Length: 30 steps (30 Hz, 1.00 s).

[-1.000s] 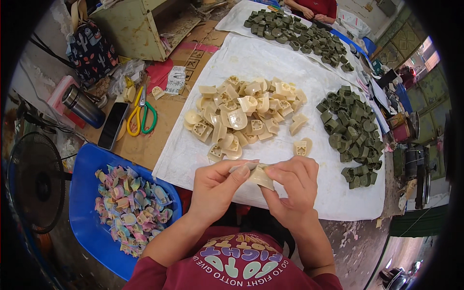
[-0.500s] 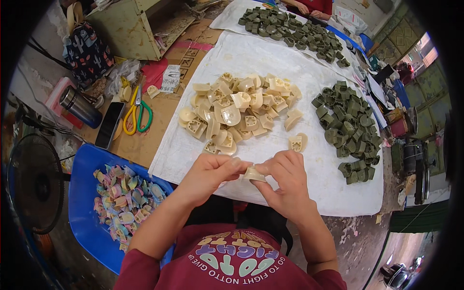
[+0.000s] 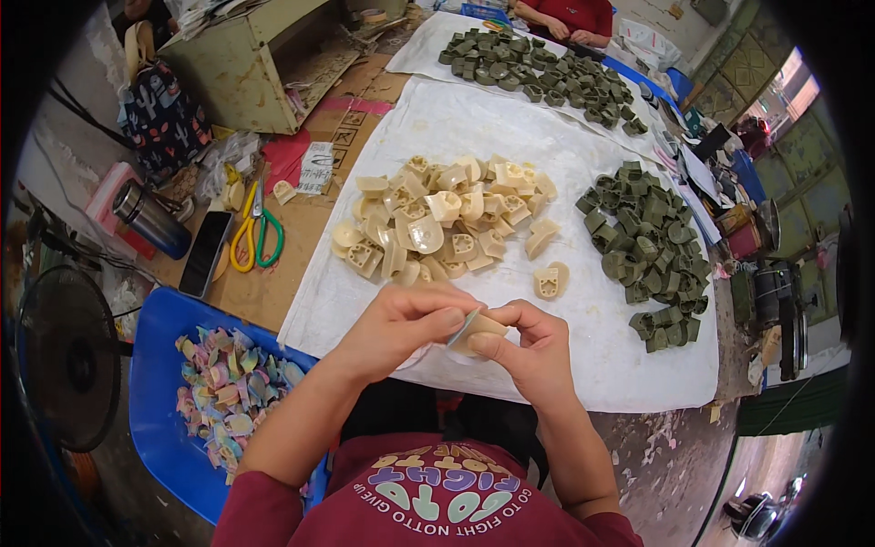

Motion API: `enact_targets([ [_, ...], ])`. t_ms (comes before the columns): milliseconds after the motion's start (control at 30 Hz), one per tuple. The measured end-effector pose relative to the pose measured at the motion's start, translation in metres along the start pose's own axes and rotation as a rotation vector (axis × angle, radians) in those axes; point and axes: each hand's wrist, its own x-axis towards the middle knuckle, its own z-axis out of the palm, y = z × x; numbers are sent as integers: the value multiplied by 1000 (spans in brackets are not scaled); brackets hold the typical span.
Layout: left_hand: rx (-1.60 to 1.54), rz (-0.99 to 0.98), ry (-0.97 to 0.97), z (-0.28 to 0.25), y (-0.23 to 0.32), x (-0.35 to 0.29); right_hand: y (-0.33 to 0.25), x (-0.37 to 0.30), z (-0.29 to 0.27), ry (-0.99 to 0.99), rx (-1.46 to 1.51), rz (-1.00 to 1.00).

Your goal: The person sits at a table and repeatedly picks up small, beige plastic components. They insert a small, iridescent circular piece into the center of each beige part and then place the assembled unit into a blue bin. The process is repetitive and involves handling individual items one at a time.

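Observation:
Above the near edge of the white cloth, my right hand (image 3: 540,357) grips a small cream moulded plastic piece (image 3: 481,335), thumb in front and fingers behind. My left hand (image 3: 398,330) pinches at the left side of the same piece, where a thin pale blue-green edge (image 3: 463,326) shows. What lies under the left fingertips is partly hidden. Just beyond both hands spreads a heap of similar cream pieces (image 3: 425,234), with holes in their flat ends. One loose cream piece (image 3: 550,281) rests by itself beyond my right hand.
Dark green moulded pieces (image 3: 649,251) form a pile at right, with another green pile (image 3: 538,68) farther off. A blue bin (image 3: 155,401) at lower left holds pastel scraps. Scissors (image 3: 256,228), a phone (image 3: 207,253) and a flask (image 3: 151,219) lie at left. Another person's hands (image 3: 570,33) show beyond.
The cream piece has turned from lying level to standing tilted, and its blue-green edge now shows. My left fingers have come right up against it. The view has shifted slightly.

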Motion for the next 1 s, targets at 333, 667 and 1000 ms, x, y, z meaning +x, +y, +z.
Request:
enact_targets([
  [333,485,293,109,6,-3,-1,-6,-1,10,39,-184,31],
  [667,67,298,122,22,-18,-24,-24,3,-4,-114,-770,-510],
  [1000,572,785,84,27,-5,-32,-12,-25,4,-55,497,30],
])
